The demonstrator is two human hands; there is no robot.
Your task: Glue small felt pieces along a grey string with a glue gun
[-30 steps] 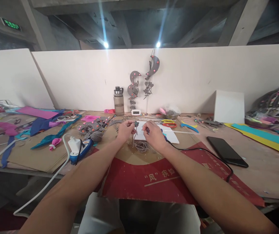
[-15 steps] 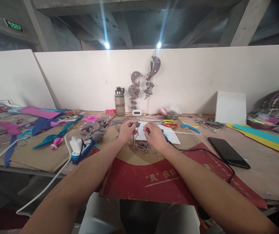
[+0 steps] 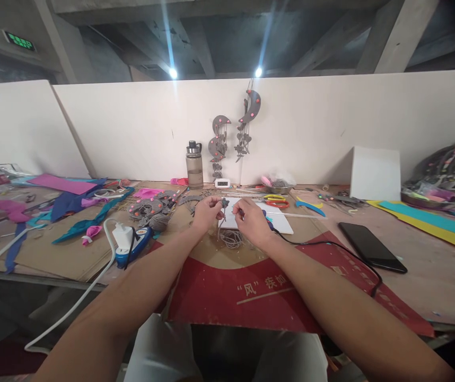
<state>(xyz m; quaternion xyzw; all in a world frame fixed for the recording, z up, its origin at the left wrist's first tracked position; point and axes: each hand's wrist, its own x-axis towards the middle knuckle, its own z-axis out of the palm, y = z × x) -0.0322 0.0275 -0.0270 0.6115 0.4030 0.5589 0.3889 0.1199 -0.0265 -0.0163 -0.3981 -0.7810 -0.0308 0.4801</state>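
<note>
My left hand [image 3: 208,213] is closed in a pinch on a small grey piece [image 3: 225,203], from which grey cord hangs down. My right hand [image 3: 250,216] is closed just to the right, over a white board [image 3: 281,221]; whatever its fingers hold is too small to make out. Below and between the hands lies a loose coil of grey cord [image 3: 231,239] on the brown and red cardboard [image 3: 219,297]. A blue-handled tool [image 3: 269,222] with a black cable sits partly hidden behind my right hand.
Scissors [image 3: 277,203] lie behind the board. A phone [image 3: 370,246] rests at the right. On the left are a power strip [image 3: 134,249], grey yarn [image 3: 158,222] and coloured fabric strips [image 3: 62,183]. A bottle [image 3: 194,165] stands behind, near hanging moon ornaments [image 3: 251,106].
Both hands keep nearly the same pose and place. The whole view has shifted very slightly.
</note>
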